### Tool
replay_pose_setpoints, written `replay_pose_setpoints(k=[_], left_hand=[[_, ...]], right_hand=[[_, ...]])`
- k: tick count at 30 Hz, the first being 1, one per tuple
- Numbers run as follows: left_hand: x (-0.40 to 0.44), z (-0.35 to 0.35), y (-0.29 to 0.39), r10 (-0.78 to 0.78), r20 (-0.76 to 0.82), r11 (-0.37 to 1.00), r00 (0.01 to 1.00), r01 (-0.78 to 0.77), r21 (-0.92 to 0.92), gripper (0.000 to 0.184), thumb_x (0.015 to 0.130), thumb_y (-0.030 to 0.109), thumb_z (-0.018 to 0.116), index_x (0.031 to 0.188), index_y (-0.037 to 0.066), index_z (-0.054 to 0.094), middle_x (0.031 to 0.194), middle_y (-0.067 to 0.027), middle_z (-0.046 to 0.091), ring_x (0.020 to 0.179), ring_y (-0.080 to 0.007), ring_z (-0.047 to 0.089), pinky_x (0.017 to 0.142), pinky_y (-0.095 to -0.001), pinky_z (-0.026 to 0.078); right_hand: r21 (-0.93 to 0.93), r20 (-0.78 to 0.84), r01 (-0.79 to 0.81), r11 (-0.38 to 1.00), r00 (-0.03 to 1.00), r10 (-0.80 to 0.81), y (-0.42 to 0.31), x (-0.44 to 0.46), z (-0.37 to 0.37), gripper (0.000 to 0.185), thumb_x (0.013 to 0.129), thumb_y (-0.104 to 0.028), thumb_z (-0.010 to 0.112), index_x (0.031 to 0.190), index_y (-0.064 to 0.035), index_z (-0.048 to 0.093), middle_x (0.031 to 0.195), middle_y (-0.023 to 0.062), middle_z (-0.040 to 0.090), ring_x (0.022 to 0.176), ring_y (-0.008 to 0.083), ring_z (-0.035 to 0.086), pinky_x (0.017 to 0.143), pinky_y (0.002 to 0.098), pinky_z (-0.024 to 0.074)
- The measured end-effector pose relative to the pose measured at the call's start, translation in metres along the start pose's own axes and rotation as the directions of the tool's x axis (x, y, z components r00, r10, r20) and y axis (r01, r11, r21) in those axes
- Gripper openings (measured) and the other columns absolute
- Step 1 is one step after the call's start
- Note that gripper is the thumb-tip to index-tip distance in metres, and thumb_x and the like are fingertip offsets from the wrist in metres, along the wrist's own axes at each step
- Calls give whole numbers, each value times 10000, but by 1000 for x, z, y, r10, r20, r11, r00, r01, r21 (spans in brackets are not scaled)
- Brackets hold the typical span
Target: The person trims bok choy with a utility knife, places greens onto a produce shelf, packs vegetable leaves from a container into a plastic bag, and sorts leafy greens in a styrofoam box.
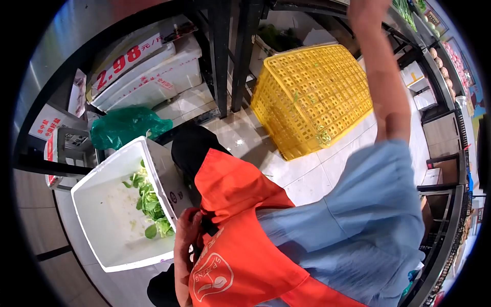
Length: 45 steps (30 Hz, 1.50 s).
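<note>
My left hand [188, 226] is beside the right rim of a white foam box [115, 202], its fingers curled near the red apron [240, 230]; what they hold, if anything, is hidden. Green leafy vegetables [149, 204] lie inside the box along its right wall. My right arm reaches up past a yellow perforated plastic crate [317, 97]. At the top edge of the view, my right hand [367, 9] is blurred and cut off, so its fingers cannot be made out.
A green plastic bag [128, 127] lies just behind the foam box. Further back, white foam boxes [153, 82] with a price sign [123, 59] stand beneath a dark metal frame [220, 61]. Shelves with goods [442, 133] line the right side.
</note>
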<state>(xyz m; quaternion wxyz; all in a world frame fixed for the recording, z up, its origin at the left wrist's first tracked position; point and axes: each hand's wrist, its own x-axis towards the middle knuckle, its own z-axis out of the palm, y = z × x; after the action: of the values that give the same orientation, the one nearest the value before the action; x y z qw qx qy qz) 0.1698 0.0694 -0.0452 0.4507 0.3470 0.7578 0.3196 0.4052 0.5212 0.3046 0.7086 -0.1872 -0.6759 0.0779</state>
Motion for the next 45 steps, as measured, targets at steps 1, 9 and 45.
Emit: replay_pose_setpoints(k=[1, 9, 45], left_hand=[[-1, -3, 4, -12, -9, 999, 1000, 12, -39, 266, 916, 209, 628, 1078, -2, 616, 904, -121, 662, 772, -174, 650, 628, -290, 529], [20, -17, 4, 261, -153, 949, 953, -224, 223, 186, 851, 82, 657, 1012, 7, 602, 947, -138, 644, 818, -241, 650, 696, -326, 517], [55, -23, -92, 64, -486, 979, 871, 41, 202, 693, 813, 126, 646, 1386, -49, 297, 1236, -322, 525, 1139, -428, 548, 953, -441, 432]], right_hand=[[-81, 102, -36, 996, 994, 44, 10, -40, -20, 232, 950, -226, 541, 942, -11, 627, 805, 32, 599, 749, 113, 544, 692, 260, 447], [-470, 835, 401, 786, 491, 248, 158, -258, -18, 422, 836, -302, 661, 1196, -97, 582, 1211, 114, 552, 1152, 292, 492, 993, 422, 392], [-718, 679, 250, 650, 458, 573, 251, -310, -144, 319, 852, -267, 629, 1116, -89, 617, 1181, 111, 594, 1088, 317, 558, 901, 429, 482]])
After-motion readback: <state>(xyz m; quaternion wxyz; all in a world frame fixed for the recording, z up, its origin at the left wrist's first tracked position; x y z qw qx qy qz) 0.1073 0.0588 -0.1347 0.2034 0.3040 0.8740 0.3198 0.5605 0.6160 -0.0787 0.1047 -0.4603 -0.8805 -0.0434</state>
